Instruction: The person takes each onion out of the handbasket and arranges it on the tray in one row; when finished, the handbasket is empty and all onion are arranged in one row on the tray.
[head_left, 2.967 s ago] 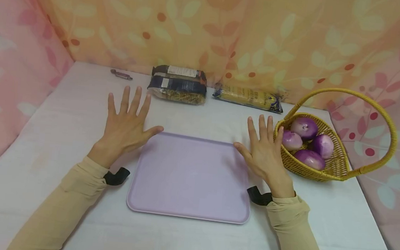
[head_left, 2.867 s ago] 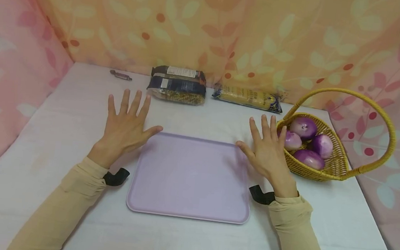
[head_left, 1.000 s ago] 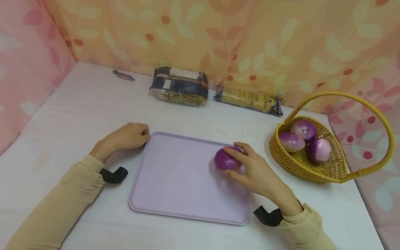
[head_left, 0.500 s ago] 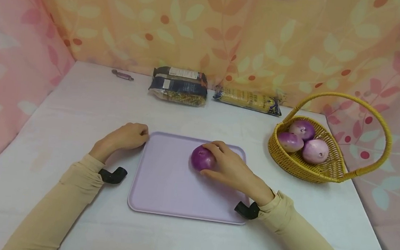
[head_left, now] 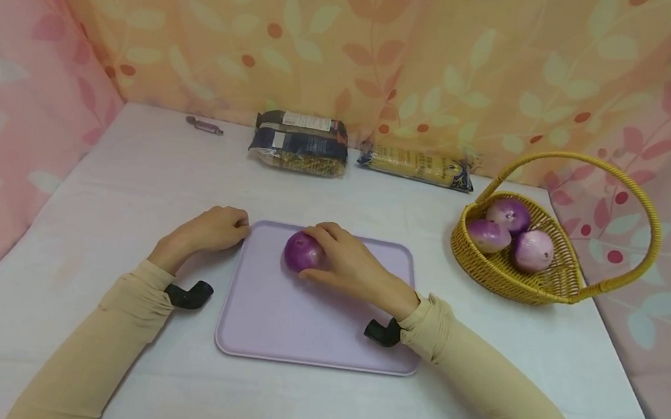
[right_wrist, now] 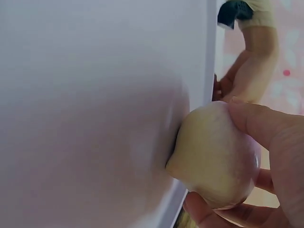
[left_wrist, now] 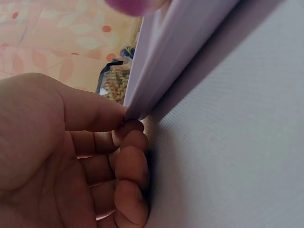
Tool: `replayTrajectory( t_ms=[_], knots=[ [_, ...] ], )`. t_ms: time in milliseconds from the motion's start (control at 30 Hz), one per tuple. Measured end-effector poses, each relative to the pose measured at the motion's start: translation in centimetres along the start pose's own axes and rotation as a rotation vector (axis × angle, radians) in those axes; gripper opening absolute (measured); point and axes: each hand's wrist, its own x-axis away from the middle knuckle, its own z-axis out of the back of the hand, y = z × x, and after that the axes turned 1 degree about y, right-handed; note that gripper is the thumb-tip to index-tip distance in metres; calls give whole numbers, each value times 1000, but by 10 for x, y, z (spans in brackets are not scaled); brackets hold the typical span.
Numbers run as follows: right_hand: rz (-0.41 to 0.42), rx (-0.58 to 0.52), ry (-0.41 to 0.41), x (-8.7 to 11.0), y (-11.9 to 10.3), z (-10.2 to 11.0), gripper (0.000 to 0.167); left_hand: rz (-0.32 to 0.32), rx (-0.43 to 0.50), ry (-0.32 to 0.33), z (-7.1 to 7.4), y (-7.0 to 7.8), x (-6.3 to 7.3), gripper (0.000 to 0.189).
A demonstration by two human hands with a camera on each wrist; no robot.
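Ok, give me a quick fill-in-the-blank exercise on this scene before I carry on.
The right hand holds an onion, while the left hand pinches the rim of the ____.
Inside the wicker basket are ____ more onions.
The packet nearest the basket is mostly ____.

Missing words: tray; three; yellow.

right hand (head_left: 350, 264): thumb (right_wrist: 251, 118) at grip's near side, fingers (right_wrist: 204, 211) round far side | right forearm (head_left: 478, 362): slants back rightward from grip | left hand (head_left: 214, 231): left of grip, thumb and index finger (left_wrist: 129, 127) pinching, others curled | left forearm (head_left: 103, 335): slants back leftward
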Motion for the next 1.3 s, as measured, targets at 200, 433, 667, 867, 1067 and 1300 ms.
replayTrajectory(
  t_ms=[200, 433, 667, 867, 1067, 1300],
  knots=[
    [65, 19, -23, -15, -13, -5, 70, -12, 0, 10, 2, 2, 2, 19],
    [80, 2, -56, -25, -26, -9, 68, -26, -8, 9, 3, 3, 1, 20],
    [90, 23, -75, -31, -38, -14, 66, -27, -15, 3, 4, 4, 2, 20],
    [108, 61, -72, -35, -44, -18, 67, -41, -18, 2, 4, 4, 2, 20],
    [104, 60, -83, -36, -46, -19, 69, -38, -15, 1, 4, 3, 2, 19],
    [82, 65, -109, -36, -45, -19, 76, -41, -9, -2, 3, 0, 1, 18]
  ],
)
